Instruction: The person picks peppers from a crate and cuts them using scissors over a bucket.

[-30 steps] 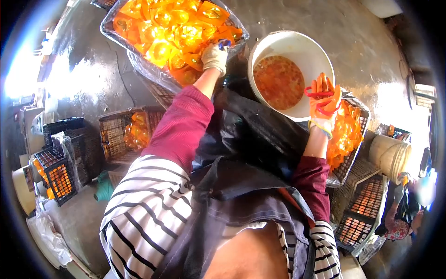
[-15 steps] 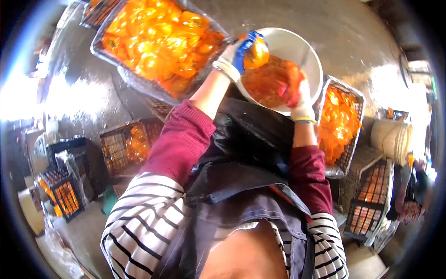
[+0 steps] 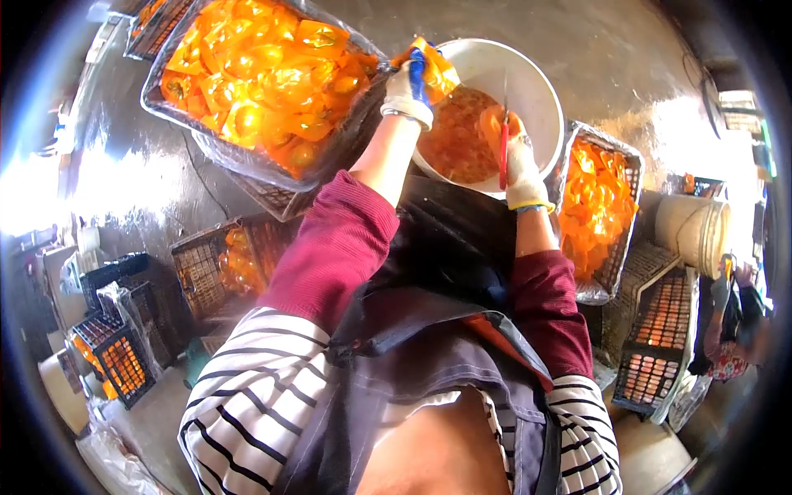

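Observation:
My left hand (image 3: 407, 86), in a white and blue glove, is closed around a shiny orange piece that looks like a bell pepper (image 3: 439, 77), at the bucket's left rim. In my right hand (image 3: 520, 165), gloved in white with orange fingers, is a knife (image 3: 504, 153) with a red handle. Its thin blade points away from me, over the bucket. Orange-red scraps lie in the bottom of the white bucket (image 3: 546, 91). A lined crate (image 3: 153, 91) heaped with glossy orange pepper pieces (image 3: 256, 82) stands beside my left hand.
Right of the bucket, another crate (image 3: 634, 177) holds orange pieces. Nearer on the left stands a part-filled brown crate (image 3: 194, 276). Stacked black crates (image 3: 652, 384) and a pale bucket (image 3: 689, 235) are at the right. Another person (image 3: 734, 322) shows at the far right edge.
My left hand has turned and drawn slightly left with the pepper, toward the bucket's rim. My right hand, blurred before, has shifted a little left, and the knife now shows clearly.

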{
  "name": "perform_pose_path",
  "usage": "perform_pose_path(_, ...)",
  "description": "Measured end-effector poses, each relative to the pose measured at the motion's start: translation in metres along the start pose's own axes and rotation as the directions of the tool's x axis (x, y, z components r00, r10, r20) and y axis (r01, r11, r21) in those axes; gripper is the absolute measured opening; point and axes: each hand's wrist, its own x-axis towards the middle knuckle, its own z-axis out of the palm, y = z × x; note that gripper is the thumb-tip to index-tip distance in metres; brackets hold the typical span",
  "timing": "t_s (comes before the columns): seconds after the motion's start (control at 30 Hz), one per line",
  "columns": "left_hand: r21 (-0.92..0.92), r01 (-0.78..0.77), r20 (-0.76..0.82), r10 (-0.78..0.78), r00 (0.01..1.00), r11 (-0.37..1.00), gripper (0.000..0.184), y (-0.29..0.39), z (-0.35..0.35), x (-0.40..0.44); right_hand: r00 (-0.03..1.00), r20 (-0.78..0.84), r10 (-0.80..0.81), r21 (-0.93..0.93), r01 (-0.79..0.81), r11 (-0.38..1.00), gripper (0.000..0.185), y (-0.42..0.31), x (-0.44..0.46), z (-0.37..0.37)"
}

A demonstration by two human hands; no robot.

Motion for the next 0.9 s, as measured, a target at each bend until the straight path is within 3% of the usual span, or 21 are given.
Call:
perform_pose_path(0.07,-0.291,-0.064,0.112,0.100,0.989,0.954,0.040,0.005,-0.005,0.008,0.989,0.089,0.116,-0.383,-0.073,0.921,0.023,0.010,0.005,-0.005)
perform_pose_path(0.1,-0.302,-0.045,0.126,0.087,0.988,0.952,0.040,0.011,-0.002,0.003,0.983,0.173,0.066,-0.450,0.019,0.893,0.021,0.022,0.006,-0.006)
perform_pose_path(0.2,-0.317,-0.007,0.236,0.086,0.968,0.948,0.040,0.019,0.009,-0.015,0.971,0.226,0.080,-0.488,0.042,0.872,0.023,0.024,0.005,0.007)
perform_pose_path(0.23,-0.270,0.012,0.265,0.062,0.962,0.963,0.042,0.017,0.010,-0.015,0.955,0.276,0.110,-0.232,-0.045,0.972,0.026,0.023,0.004,0.009)
perform_pose_path(0.33,-0.209,0.070,0.294,-0.006,0.956,0.975,0.046,0.005,0.013,-0.017,0.955,0.282,0.095,-0.200,-0.038,0.979,0.036,0.006,-0.007,0.021)
perform_pose_path(0.4,-0.159,0.126,0.314,-0.070,0.947,0.979,0.046,-0.005,0.008,-0.010,0.942,0.261,0.209,-0.124,-0.182,0.975,0.034,-0.009,-0.014,0.023)
perform_pose_path(0.43,-0.177,0.090,0.346,-0.023,0.938,0.980,0.043,-0.005,0.009,-0.011,0.929,0.255,0.267,-0.083,-0.254,0.964,0.033,-0.017,-0.017,0.025)
perform_pose_path(0.53,-0.179,0.082,0.363,-0.012,0.932,0.980,0.041,-0.003,0.010,-0.011,0.943,0.152,0.297,-0.372,-0.224,0.901,0.032,-0.041,-0.029,0.035)
perform_pose_path(0.63,0.113,-0.072,0.384,0.024,0.923,0.991,0.046,-0.001,0.015,-0.017,0.979,0.203,0.033,-0.182,0.005,0.983,0.029,-0.007,-0.015,0.036)
perform_pose_path(0.73,0.192,-0.158,0.306,0.094,0.947,0.968,0.041,-0.022,0.006,-0.003,0.943,0.214,0.254,-0.130,-0.230,0.964,0.026,-0.019,-0.016,0.027)
perform_pose_path(0.77,0.113,-0.076,0.301,0.039,0.953,0.991,0.040,-0.019,0.007,-0.005,0.949,0.135,0.285,-0.324,-0.229,0.918,0.023,-0.030,-0.021,0.031)
perform_pose_path(0.83,0.025,0.056,0.287,-0.061,0.956,0.998,0.040,-0.003,0.018,-0.023,0.957,0.152,0.248,-0.227,-0.211,0.951,0.022,-0.023,-0.019,0.022)
perform_pose_path(0.9,0.340,0.018,0.285,-0.121,0.951,0.940,0.041,-0.001,0.017,-0.033,0.975,0.139,0.175,-0.120,-0.158,0.980,0.021,-0.010,-0.013,0.020)
